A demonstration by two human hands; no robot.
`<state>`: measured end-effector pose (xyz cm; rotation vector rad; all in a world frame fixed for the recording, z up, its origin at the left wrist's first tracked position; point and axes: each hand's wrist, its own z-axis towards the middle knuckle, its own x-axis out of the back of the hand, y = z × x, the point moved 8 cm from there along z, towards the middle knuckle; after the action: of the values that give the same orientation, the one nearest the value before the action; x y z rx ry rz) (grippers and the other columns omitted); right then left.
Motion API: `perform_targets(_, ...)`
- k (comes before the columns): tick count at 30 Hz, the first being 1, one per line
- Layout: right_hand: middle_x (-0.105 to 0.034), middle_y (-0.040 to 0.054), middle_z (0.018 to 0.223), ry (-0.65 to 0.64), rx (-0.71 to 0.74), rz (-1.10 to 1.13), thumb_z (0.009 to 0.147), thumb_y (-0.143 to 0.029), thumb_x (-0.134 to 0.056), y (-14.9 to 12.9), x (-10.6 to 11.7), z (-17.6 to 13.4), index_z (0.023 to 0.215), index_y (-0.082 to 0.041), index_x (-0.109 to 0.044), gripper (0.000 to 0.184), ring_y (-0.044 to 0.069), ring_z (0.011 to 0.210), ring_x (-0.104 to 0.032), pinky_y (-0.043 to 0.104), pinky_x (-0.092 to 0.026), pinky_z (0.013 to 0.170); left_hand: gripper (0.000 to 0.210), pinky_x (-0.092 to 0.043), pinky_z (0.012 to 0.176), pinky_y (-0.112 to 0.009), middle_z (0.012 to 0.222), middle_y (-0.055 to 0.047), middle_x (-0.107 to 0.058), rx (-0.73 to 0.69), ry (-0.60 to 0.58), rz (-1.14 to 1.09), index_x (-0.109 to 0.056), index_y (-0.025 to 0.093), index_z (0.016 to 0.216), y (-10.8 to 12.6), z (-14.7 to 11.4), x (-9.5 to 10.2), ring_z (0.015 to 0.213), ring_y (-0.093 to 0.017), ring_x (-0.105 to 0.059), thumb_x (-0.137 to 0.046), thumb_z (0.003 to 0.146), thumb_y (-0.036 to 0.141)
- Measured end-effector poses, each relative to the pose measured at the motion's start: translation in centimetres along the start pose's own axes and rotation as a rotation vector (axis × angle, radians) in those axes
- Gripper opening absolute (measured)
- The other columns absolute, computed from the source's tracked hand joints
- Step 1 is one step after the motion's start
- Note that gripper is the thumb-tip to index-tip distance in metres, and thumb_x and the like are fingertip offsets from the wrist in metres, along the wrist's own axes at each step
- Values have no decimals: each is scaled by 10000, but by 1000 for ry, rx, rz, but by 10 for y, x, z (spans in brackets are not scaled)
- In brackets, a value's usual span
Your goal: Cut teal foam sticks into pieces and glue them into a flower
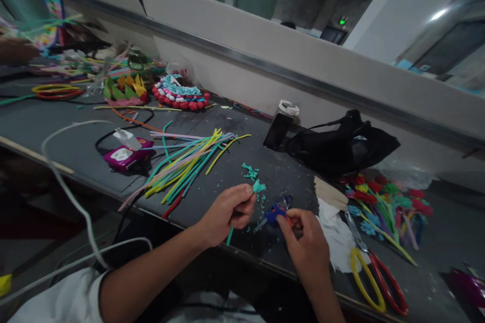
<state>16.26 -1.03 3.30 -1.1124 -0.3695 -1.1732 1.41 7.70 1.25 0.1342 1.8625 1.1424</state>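
Observation:
My left hand (231,212) pinches a small teal flower (258,186) of fuzzy pipe cleaner between thumb and fingertips, and a green stem (229,236) shows below the hand. A blue glue gun (276,213) is in my right hand (306,242), with a translucent stick jutting out to the left and an orange part near my fingers. The two hands are a short way apart, and the flower does not touch the gun. Teal clippings (250,171) lie on the dark table (242,149) just beyond, with more crumbs between the hands.
Left of my hands lies a bundle of pipe cleaners (189,161), beside a purple power strip (127,155). At right are scissors (373,275), a white cloth (335,232) and finished flowers (394,202). Behind stand a black bag (341,146) and a phone (278,131). Another person's hand (17,50) shows far left.

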Motion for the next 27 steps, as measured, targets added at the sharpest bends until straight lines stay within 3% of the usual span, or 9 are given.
perform_targets(3,-611,79,954,-77,6,-144,842,-614,-567,22,-15,-12,1076,-198,-562,477,268,909,-563,409,-451,813,259,-87,393,-175,550,96,-242,7,-20,-27,-482,168,779,-1,1,-1,426,-32,-140,-583,861,392)
perform_targets(6,-593,111,1053,-120,7,-228,856,-602,-551,36,-24,-21,1158,-192,-533,509,291,1001,-550,429,-458,850,254,-114,393,-176,532,82,-326,-4,-29,-7,-517,158,808,-2,1,-3,422,-36,-193,-567,882,396)
perform_targets(11,-588,135,1020,-78,60,-357,889,-555,-514,39,-25,-25,1148,-173,-563,464,298,963,-554,439,-467,820,292,-194,413,-176,580,43,-455,-34,-2,77,-556,152,824,-4,1,-2,447,-42,-327,-597,867,438)
perform_targets(16,-594,129,995,-113,38,-343,889,-429,-525,35,-31,-20,1058,-174,-590,313,282,940,-574,428,-491,815,319,-156,429,-180,570,63,-405,-36,-1,104,-585,145,834,-5,3,1,453,-32,-248,-624,846,461)
perform_targets(19,-608,130,960,-50,-46,-200,856,-406,-540,36,-23,-18,1027,-156,-587,307,284,924,-585,438,-494,814,293,-139,423,-187,542,74,-369,-40,5,69,-585,146,833,-3,4,2,442,-36,-227,-627,846,436)
perform_targets(22,-641,109,918,25,-258,46,808,-413,-584,48,-4,-19,1023,-153,-597,337,258,820,-613,411,-505,748,240,-121,417,-188,534,77,-358,-24,-9,53,-579,141,816,-2,4,2,435,-32,-208,-634,843,373)
perform_targets(25,-659,61,797,22,-500,508,832,-435,-546,56,7,-24,979,-162,-628,321,185,598,-591,331,-495,567,201,-113,413,-190,527,83,-332,-5,-20,40,-567,142,800,-2,3,1,430,-32,-187,-614,853,330)
perform_targets(27,-665,63,815,63,-563,865,845,-425,-516,48,13,-25,986,-160,-638,324,171,581,-592,289,-471,476,199,-110,409,-191,526,86,-312,8,-23,28,-555,147,797,-3,2,0,426,-33,-175,-588,870,329)
